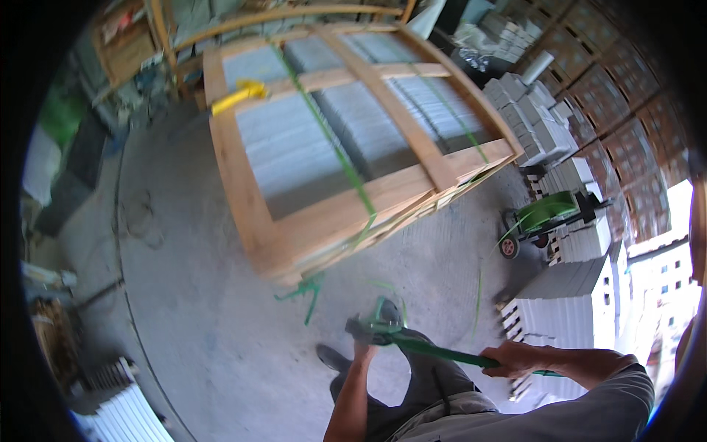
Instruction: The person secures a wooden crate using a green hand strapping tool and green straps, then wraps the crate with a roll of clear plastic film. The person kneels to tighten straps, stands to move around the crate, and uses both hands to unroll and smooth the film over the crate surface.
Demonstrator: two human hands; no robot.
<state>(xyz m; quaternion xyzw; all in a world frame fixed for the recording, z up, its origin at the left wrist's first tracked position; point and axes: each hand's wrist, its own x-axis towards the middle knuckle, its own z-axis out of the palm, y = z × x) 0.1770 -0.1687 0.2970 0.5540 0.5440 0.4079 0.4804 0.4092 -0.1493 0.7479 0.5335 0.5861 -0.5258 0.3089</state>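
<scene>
My right hand (510, 359), bare, is wrapped around the long green handle of a strapping tool (442, 351). The tool slants across in front of my body, and its blurred head lies at my left hand (367, 331). A dark glove covers my left hand, whose fingers close around that end. Ahead of me stands a wooden crate (258, 221) packed with grey-white slabs (294, 147). Green straps (324, 121) run over its top and down the near side. By its near corner is a green, thin-armed object (308, 291), too blurred to name.
A yellow tool (239, 96) rests on the crate's left edge. To the right are a green wheeled strap dispenser (545, 215), pallets of stacked slabs (563, 295) and wrapped brown stacks (622, 140). Loose strap (479, 295) trails over the floor. White slabs (129, 412) stand lower left.
</scene>
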